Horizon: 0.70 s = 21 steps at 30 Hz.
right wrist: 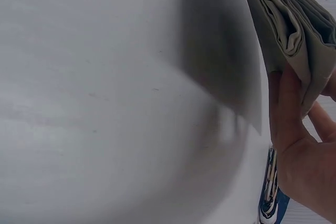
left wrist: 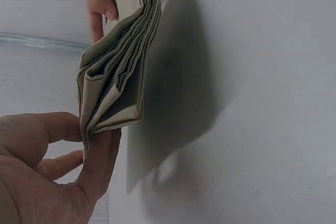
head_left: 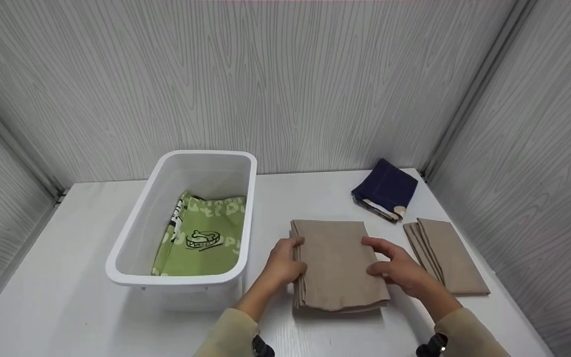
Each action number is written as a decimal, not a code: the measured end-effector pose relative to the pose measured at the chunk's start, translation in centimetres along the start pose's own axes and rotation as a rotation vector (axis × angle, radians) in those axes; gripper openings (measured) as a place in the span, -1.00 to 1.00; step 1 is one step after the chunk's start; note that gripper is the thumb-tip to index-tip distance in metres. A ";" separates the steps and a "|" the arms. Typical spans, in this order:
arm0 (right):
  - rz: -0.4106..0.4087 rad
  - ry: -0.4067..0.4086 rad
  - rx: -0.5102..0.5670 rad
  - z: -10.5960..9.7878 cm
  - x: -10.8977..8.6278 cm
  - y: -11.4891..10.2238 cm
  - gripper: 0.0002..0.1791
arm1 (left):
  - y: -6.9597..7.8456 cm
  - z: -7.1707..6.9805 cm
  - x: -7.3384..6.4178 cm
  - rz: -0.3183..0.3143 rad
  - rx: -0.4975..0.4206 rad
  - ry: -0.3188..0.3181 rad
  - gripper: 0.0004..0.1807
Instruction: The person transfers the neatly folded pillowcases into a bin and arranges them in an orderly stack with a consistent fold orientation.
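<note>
A folded brown cloth (head_left: 340, 263) of many layers is held up between both hands, just above the white table. My left hand (head_left: 283, 263) pinches its left edge, thumb on the near side. On the opposite edge, my right hand (head_left: 399, 267) grips with thumb and fingers. In the left wrist view the stacked folds of the cloth (left wrist: 113, 72) show end-on, sagging a little open, with a shadow on the table below. The right wrist view has fingers of the right hand (right wrist: 304, 156) under the cloth (right wrist: 286, 30) and its thumb side partly cut off.
Left of the hands stands a white plastic tub (head_left: 181, 280) with a green printed cloth (head_left: 216, 218) folded inside. At the back right lies a folded navy cloth (head_left: 385, 188). Another folded brown cloth (head_left: 456, 258) lies at the right, near the grey side wall (head_left: 538, 173).
</note>
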State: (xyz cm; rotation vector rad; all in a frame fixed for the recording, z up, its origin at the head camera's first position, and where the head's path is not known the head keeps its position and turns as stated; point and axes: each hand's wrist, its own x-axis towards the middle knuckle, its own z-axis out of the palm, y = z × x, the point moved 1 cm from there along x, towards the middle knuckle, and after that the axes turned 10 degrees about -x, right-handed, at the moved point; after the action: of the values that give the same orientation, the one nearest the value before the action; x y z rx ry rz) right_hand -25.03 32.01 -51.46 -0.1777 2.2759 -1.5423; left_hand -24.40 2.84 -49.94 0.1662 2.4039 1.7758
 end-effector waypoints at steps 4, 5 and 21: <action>-0.012 0.001 -0.022 -0.5 -0.6 -0.6 -0.15 | 0.8 0.1 -0.1 0.028 0.005 -0.002 -0.30; -0.015 0.003 -0.025 -0.6 -0.7 -0.7 -0.15 | 1.0 0.1 -0.2 0.037 0.011 -0.002 -0.30; -0.073 0.006 0.014 -2.0 -2.0 -3.1 -0.14 | 5.8 -0.4 -1.8 0.138 0.101 0.002 -0.26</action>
State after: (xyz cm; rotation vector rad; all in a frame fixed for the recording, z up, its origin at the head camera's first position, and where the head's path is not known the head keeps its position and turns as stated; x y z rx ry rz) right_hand -24.31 33.14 -47.52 -0.2548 2.2859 -1.5969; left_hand -22.70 3.85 -44.21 0.3497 2.5411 1.7099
